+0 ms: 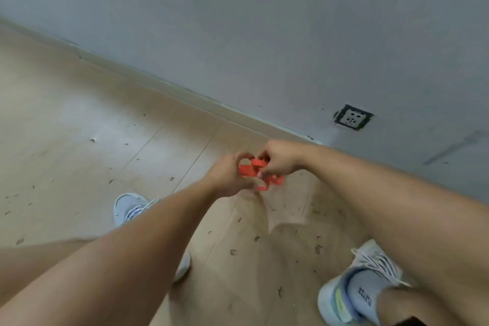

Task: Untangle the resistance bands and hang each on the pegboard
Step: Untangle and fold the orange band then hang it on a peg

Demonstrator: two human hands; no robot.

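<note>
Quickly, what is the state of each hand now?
Left hand: closed on the tangled red-orange rubber resistance bands.
Right hand: closed on the same bands.

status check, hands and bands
Left hand and right hand both gripping red band tangle. Still knotted, held above floor. Pegboard not in view.

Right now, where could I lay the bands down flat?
Widest bare floor lies left, between baseboard and left shoe. Between the shoes is narrower, under both hands gripping the red bands. No pegboard visible.
</note>
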